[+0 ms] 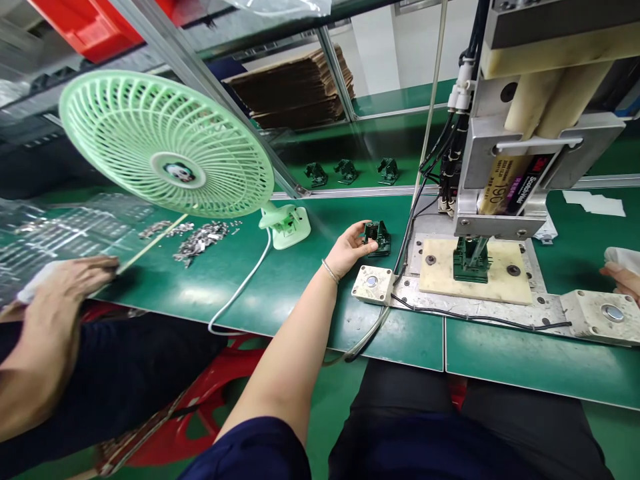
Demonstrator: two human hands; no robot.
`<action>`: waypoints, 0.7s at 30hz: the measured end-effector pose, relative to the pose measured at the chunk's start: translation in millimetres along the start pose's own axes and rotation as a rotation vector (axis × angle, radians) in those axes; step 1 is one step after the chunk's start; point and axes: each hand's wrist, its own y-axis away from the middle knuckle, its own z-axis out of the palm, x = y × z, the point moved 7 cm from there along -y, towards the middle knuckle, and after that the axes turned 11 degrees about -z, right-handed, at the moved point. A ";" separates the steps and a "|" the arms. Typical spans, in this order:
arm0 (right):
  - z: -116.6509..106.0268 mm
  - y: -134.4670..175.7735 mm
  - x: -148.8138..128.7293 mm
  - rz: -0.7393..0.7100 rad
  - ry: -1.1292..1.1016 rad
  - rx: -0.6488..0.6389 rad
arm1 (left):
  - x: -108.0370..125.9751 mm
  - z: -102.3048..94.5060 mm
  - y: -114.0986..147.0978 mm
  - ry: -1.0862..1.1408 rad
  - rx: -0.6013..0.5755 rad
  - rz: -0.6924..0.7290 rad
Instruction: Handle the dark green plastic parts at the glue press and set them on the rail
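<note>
The left hand (350, 248) is reaching forward over the green bench (280, 287), its fingers closing around a small dark green part (377, 237) that is resting on the bench surface just left of the press machine (520, 133). A thin bracelet is showing at that wrist. The right hand (620, 277) is lying at the far right edge of the view, only partly visible beside a white cloth (623, 257); whether it is gripping anything cannot be told. A similar dark green part (470, 260) is sitting on the cream fixture plate (500, 283) beneath the press head. Two square push-button boxes (373, 285) are flanking the fixture. Three further green parts (346, 172) are standing in a row behind. At far left, another person's hand (75, 280) is working near a pile of small metal pieces (200, 241), behind a mint desk fan (167, 143).
</note>
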 end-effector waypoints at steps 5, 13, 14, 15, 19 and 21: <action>-1.9 0.3 -2.0 -0.001 0.060 0.007 | 1.7 1.1 0.8 -0.001 -0.001 0.001; -2.5 3.7 -11.5 0.014 0.079 0.007 | 2.3 1.5 1.1 0.008 0.000 0.000; -2.4 3.2 -10.4 0.016 0.084 0.005 | 2.0 1.3 1.0 0.009 0.000 -0.002; -2.3 2.5 -9.0 0.019 0.091 0.002 | 1.6 1.1 0.9 0.009 0.000 -0.003; -2.6 -2.3 -0.9 0.027 0.096 0.009 | 0.7 0.5 0.2 0.015 -0.003 -0.002; -2.3 -5.6 2.3 0.012 0.091 0.013 | 1.1 0.7 0.2 0.013 -0.003 -0.002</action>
